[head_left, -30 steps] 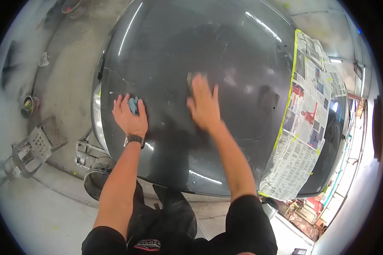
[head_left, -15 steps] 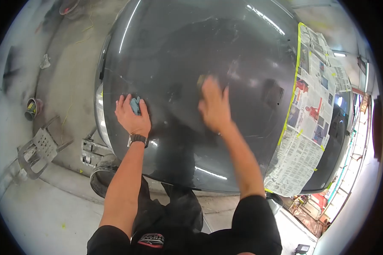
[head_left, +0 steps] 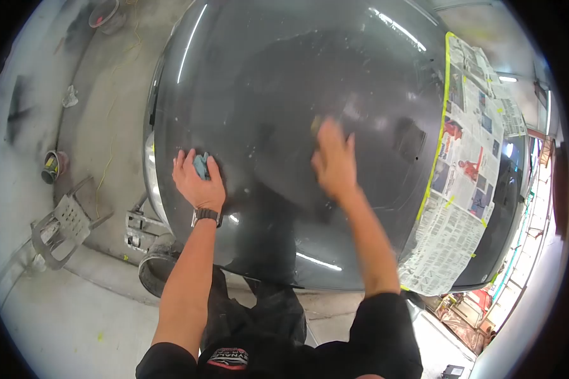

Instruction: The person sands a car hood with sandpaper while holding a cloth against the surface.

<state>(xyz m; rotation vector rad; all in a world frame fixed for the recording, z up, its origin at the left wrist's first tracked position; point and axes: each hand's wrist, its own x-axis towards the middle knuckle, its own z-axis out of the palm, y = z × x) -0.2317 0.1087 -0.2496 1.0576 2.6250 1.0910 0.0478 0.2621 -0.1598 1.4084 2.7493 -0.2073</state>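
Observation:
A dark grey car hood (head_left: 265,82) fills the middle of the view, dull in places and dotted with pale specks. My left hand (head_left: 197,188) rests on its left side, with a crumpled blue cloth (head_left: 201,165) gripped between thumb and fingers. Further right, my right hand (head_left: 336,161) presses on the hood, smeared by motion. A small yellowish pad (head_left: 315,125) shows at its fingertips; most of it is hidden under the fingers.
Newspaper (head_left: 468,151) edged with yellow-green tape (head_left: 434,158) covers the windshield side. On the floor at left are a grey plastic chair (head_left: 69,218), a bucket (head_left: 54,165) and a yellow cord (head_left: 110,126). A round dark tub (head_left: 152,275) stands by the front bumper.
My right hand has slid a little to the right over the hood with the pad. My left hand stays on the cloth; the whole view has shifted slightly.

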